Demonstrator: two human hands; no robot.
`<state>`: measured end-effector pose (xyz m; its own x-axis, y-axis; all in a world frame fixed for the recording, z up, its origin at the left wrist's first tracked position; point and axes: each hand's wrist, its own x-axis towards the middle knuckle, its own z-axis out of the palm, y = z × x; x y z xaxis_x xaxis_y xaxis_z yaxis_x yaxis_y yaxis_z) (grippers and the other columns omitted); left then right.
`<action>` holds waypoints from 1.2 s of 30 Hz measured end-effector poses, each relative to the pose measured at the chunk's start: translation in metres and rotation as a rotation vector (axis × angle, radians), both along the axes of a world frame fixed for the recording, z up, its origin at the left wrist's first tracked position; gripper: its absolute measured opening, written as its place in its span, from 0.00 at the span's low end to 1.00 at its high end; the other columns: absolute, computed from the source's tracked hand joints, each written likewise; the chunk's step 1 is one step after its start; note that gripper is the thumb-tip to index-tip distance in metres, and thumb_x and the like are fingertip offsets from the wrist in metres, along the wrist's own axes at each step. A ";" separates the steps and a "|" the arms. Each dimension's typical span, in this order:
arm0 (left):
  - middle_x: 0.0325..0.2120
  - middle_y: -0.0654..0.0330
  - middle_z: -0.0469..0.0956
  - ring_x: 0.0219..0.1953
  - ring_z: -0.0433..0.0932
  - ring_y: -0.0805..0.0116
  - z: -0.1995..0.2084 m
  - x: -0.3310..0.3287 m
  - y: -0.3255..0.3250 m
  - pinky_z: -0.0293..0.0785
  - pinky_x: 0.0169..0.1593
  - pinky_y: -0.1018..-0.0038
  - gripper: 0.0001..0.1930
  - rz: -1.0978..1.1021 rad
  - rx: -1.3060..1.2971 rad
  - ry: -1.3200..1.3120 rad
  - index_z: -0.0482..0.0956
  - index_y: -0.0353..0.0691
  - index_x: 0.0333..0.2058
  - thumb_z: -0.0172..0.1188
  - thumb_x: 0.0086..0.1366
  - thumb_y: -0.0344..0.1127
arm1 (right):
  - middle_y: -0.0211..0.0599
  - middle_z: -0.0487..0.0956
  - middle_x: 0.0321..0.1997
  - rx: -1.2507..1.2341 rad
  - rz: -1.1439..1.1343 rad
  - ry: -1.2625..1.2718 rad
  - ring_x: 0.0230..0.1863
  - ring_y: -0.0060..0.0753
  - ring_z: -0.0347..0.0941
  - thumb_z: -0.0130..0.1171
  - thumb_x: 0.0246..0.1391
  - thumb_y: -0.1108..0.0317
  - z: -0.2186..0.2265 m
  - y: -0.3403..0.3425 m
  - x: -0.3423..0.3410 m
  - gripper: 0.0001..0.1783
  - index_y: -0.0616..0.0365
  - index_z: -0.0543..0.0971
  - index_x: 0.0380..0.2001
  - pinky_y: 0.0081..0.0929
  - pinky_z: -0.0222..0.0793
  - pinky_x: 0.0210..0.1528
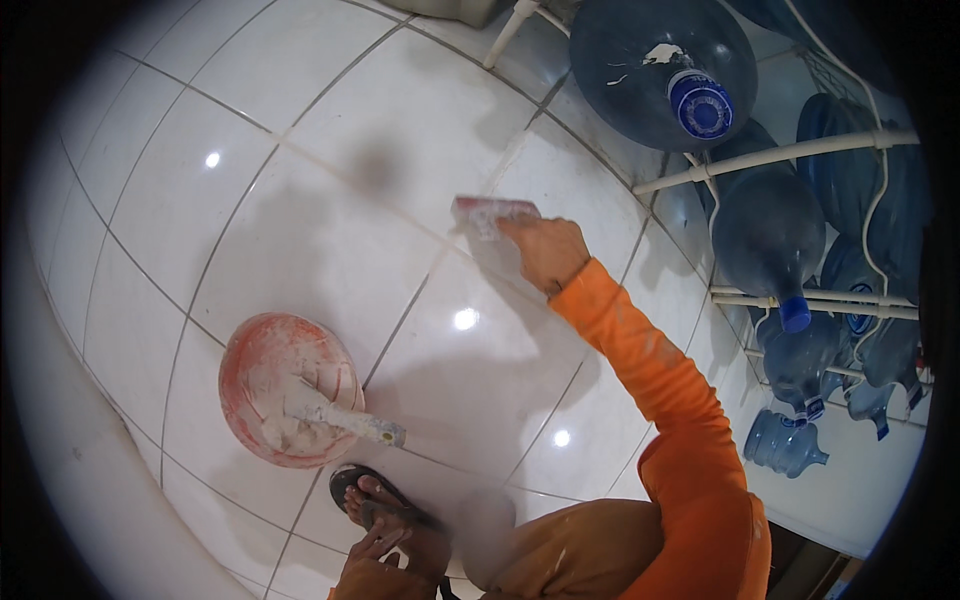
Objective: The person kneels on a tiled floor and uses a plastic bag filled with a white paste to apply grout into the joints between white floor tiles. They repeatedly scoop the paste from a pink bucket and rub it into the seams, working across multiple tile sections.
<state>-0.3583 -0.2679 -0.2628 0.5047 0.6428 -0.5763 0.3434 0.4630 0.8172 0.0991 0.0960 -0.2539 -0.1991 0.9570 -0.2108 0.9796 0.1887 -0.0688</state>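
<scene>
My right hand (pixel 548 250) is closed around a small flat red scraper (pixel 495 210) smeared with whitish paste, held low over the floor tiles near a joint. Beside my foot, my left hand (pixel 375 552) hangs by my lower leg with its fingers apart and nothing in them. Ahead of it stands a red plastic bowl (pixel 262 345), its inside coated with pale paste (pixel 290 435). A paste-covered tool (pixel 345 415) leans in the bowl, its handle sticking out over the right rim; its other end is buried in the paste.
White glossy tiles (pixel 330 220) with grey joints cover the floor; some joints near the scraper look paler. On the right, a white rack (pixel 790 152) holds several large blue water jugs (pixel 765 230). My sandalled foot (pixel 365 495) is close to the bowl. A pale curved surface (pixel 90 470) borders the left.
</scene>
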 end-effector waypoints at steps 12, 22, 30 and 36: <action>0.60 0.54 0.77 0.67 0.70 0.65 -0.002 -0.007 0.001 0.62 0.68 0.75 0.32 -0.068 -0.101 0.025 0.74 0.45 0.63 0.55 0.59 0.16 | 0.54 0.84 0.42 0.142 -0.379 -0.177 0.46 0.58 0.81 0.55 0.50 0.71 0.008 0.150 0.065 0.17 0.59 0.82 0.45 0.48 0.79 0.47; 0.59 0.51 0.77 0.65 0.72 0.65 0.002 -0.003 0.004 0.64 0.66 0.76 0.31 0.010 -0.246 -0.061 0.73 0.40 0.63 0.57 0.59 0.18 | 0.44 0.86 0.38 0.207 -0.225 -0.053 0.44 0.48 0.85 0.54 0.58 0.65 -0.042 0.174 -0.059 0.12 0.54 0.86 0.37 0.53 0.79 0.42; 0.58 0.51 0.78 0.64 0.73 0.68 -0.023 -0.017 -0.024 0.63 0.66 0.77 0.31 0.085 -0.264 -0.006 0.63 0.29 0.66 0.54 0.64 0.17 | 0.51 0.84 0.46 0.218 -0.357 -0.013 0.50 0.56 0.81 0.52 0.53 0.74 -0.019 0.176 0.095 0.27 0.45 0.78 0.57 0.46 0.76 0.53; 0.59 0.51 0.77 0.64 0.73 0.70 -0.008 -0.014 -0.006 0.61 0.67 0.78 0.36 -0.233 0.133 -0.004 0.52 0.25 0.70 0.53 0.64 0.17 | 0.52 0.84 0.45 0.222 -0.275 -0.029 0.48 0.56 0.80 0.52 0.51 0.74 -0.025 0.174 0.099 0.30 0.42 0.78 0.59 0.44 0.76 0.52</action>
<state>-0.3725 -0.2741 -0.2706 0.6500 0.5793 -0.4919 0.4245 0.2601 0.8673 0.1977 0.2702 -0.2793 0.0751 0.9972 0.0063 0.9968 -0.0749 -0.0274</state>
